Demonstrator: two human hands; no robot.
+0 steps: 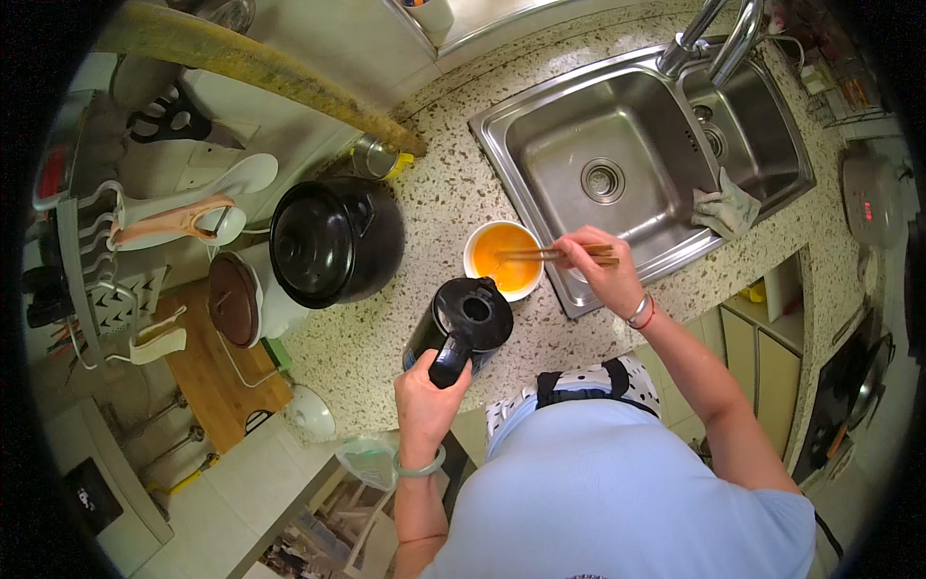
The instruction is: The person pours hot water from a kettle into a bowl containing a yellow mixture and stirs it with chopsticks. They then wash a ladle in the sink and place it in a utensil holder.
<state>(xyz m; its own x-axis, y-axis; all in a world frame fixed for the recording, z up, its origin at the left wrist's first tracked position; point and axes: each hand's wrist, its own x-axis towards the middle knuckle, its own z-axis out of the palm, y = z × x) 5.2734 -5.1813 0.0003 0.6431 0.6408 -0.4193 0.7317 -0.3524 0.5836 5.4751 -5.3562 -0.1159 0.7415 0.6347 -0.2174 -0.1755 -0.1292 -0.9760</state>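
My left hand is closed around the handle of a black kettle, whose spout is at the rim of a white bowl. Orange-yellow beaten egg fills the bottom of the bowl, which sits on the speckled counter beside the sink. Between the fingers of my right hand is a pair of wooden chopsticks, their tips dipping into the egg. Whether liquid is leaving the spout I cannot tell.
A double steel sink lies ahead to the right, a grey cloth draped over its edge. Left of the bowl stand a black lidded pot and a glass jar. Utensils hang on the left wall above a wooden board.
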